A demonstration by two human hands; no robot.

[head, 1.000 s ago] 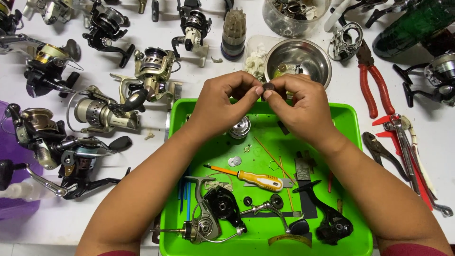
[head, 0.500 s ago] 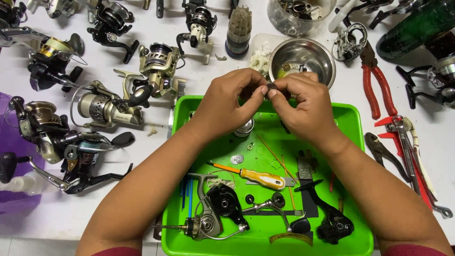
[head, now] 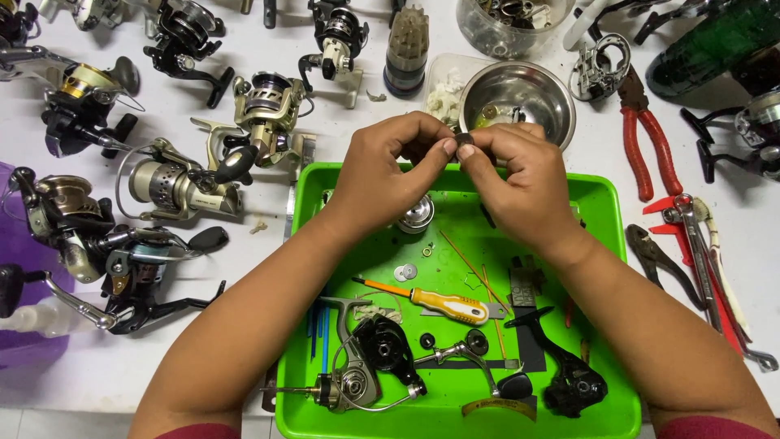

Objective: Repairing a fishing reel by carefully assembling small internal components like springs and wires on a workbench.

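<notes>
White tabletop fills the view, crowded with fishing reels, among them a gold reel upper left and a dark reel at the left edge. A green tray sits in the middle, just below a steel bowl; red pliers lie to the right of the bowl.

Both hands meet above the tray's far rim, right in front of the bowl. The left hand comes in from the left, its thumb and forefinger pinched together at the tips. The right hand comes in from the right, fingers curled, and its thumb and forefinger close on a small dark part. The part sits exactly where the two sets of fingertips touch, so it lies at the inner, far end of each hand, level between them and no nearer to one than the other. It is too small and too covered to tell its shape or long axis, or how much of the grip the left hand shares.

Under the hands, on the tray floor, lie a silver spool, two washers and a screwdriver with a yellow handle, its tip pointing left. A stripped reel body lies at the tray's near edge, well apart from the hands.
</notes>
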